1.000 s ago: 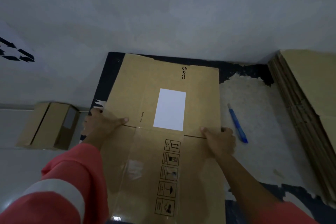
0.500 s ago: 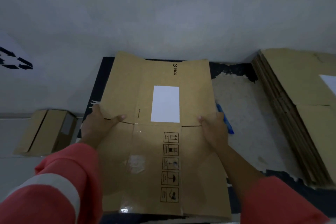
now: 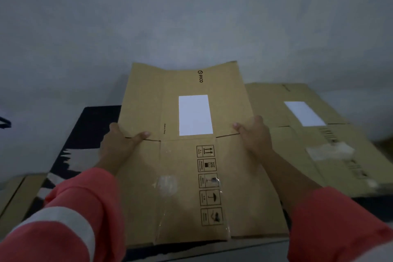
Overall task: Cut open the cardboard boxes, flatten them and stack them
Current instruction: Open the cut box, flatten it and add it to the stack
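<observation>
**Flattened box, held in both hands**

Head view: flattened box (image 3: 191,176), white label up, over dark mat (image 3: 93,125). Grip: left hand (image 3: 119,144) clasps its left edge, right hand (image 3: 253,136) its right edge, thumbs on top. Just right: stack of flattened boxes (image 3: 314,151).

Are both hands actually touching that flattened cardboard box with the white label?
Touching. The head view shows the left hand and right hand gripping the flattened box by its side edges, thumbs on top.

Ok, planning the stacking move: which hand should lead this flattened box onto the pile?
Probably right hand: it grips the flattened brown cardboard box on the side nearest the brown cardboard stack; left hand holds the far side.
</observation>
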